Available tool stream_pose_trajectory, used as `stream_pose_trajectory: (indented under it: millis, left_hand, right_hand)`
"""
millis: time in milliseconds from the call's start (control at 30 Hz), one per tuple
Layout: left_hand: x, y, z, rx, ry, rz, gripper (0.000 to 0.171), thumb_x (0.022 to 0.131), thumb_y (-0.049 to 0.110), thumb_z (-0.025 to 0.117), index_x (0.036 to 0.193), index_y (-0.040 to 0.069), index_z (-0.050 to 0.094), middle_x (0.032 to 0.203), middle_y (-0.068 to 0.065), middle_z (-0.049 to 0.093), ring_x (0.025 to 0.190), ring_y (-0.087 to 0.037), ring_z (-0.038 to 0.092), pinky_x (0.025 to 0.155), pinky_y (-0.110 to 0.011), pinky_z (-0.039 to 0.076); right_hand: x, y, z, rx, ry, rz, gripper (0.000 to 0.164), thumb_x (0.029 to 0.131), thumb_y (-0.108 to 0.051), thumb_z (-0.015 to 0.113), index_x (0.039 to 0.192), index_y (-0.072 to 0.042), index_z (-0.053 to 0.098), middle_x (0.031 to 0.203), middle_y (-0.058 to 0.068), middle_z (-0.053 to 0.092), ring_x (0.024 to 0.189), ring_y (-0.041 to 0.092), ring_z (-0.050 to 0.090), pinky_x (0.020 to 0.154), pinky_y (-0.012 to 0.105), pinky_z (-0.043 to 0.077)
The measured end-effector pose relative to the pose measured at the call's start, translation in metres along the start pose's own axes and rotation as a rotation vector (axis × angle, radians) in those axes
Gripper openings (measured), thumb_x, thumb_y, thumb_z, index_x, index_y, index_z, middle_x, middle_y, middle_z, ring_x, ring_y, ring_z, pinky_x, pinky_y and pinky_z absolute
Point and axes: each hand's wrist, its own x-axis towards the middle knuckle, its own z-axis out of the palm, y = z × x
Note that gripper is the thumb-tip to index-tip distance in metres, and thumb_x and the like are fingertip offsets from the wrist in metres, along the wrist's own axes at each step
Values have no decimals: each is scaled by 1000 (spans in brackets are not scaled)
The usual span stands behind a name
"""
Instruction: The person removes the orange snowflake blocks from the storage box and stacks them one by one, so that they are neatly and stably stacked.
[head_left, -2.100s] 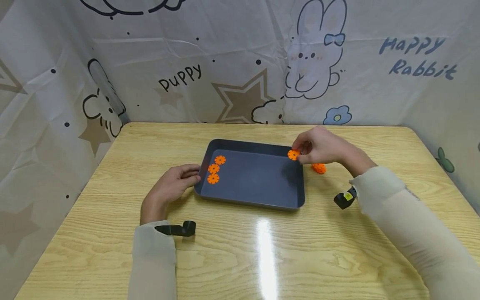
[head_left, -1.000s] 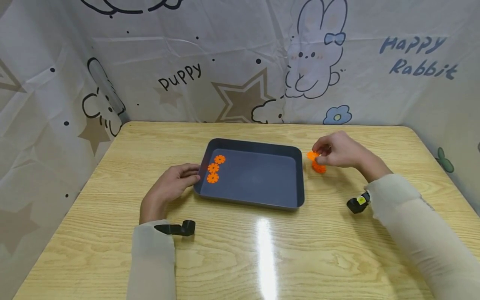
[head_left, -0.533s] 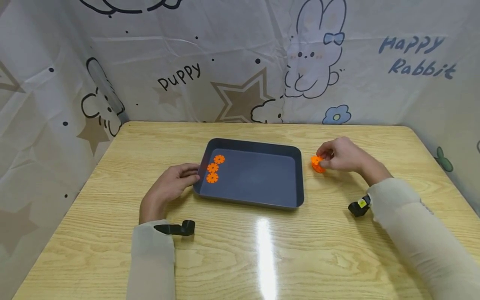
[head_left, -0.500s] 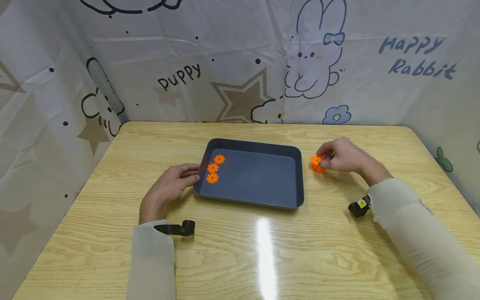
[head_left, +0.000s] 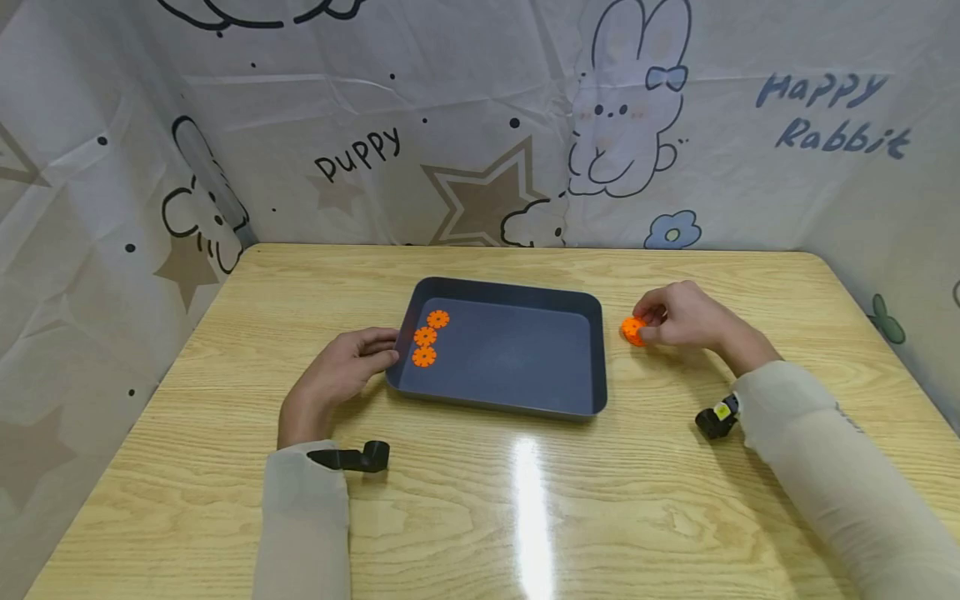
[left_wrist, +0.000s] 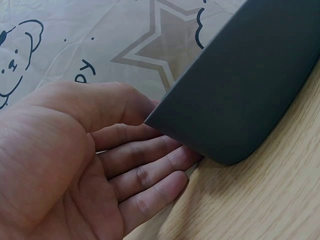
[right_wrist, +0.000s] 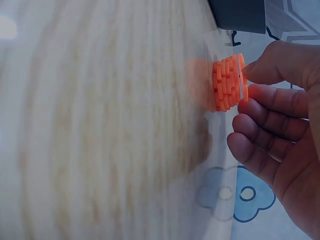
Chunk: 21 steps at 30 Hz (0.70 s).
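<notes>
Left hand (head_left: 337,375): loose, fingers nearly straight, touching the smooth, dark grey, box-shaped tray (head_left: 517,358) at nine o'clock, I think to keep it steady.
Right hand (head_left: 686,318): thumb and finger nearly together, pinching one flat, bright orange, notched disc (right_wrist: 242,62) by its edge, likely because it is so thin.
Bumpy orange stack of plastic-looking discs (right_wrist: 226,85): just under the pinched one, outside the tray at three o'clock.
Three orange flower-shaped discs (head_left: 425,336): inside the tray, nine o'clock.
Shiny yellow wood-grain table (head_left: 465,500): under everything.

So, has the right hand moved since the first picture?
Yes, rightward: the right hand has gone from the right edge of the tray to the orange stack.
</notes>
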Motion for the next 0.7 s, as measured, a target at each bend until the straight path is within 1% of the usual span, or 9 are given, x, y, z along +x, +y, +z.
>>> stream_pose_trajectory:
  millis: [100, 400, 467, 700]
  left_hand:
    - [0, 0, 0, -28, -5, 0, 40, 103, 15, 58, 142, 3, 55, 139, -16, 56, 127, -30, 51, 106, -47, 40]
    - [0, 2, 0, -23, -3, -5, 41, 103, 15, 57, 142, 2, 55, 139, -16, 56, 127, -30, 51, 106, -47, 40]
    - [0, 2, 0, -19, -4, 1, 41, 103, 15, 57, 142, 2, 55, 139, -17, 56, 128, -30, 51, 106, -47, 40]
    - [0, 1, 0, 7, 0, 13, 41, 103, 16, 58, 142, 2, 55, 138, -17, 57, 127, -31, 52, 105, -48, 41]
  right_hand:
    - [0, 1, 1, 1, -4, 9, 15, 77, -3, 75, 91, 0, 73, 77, 0, 67, 71, 15, 61, 66, 31, 53]
    - [-2, 0, 0, -5, -13, 24, 17, 78, -3, 76, 94, 1, 73, 79, 0, 67, 72, 14, 61, 68, 33, 53]
    - [-2, 0, -1, -9, -10, 24, 17, 78, -4, 76, 94, 1, 73, 78, 0, 67, 72, 15, 61, 68, 33, 53]
    - [0, -3, -6, 16, 10, -11, 15, 81, -3, 75, 95, 1, 73, 81, 0, 68, 73, 15, 62, 68, 31, 54]
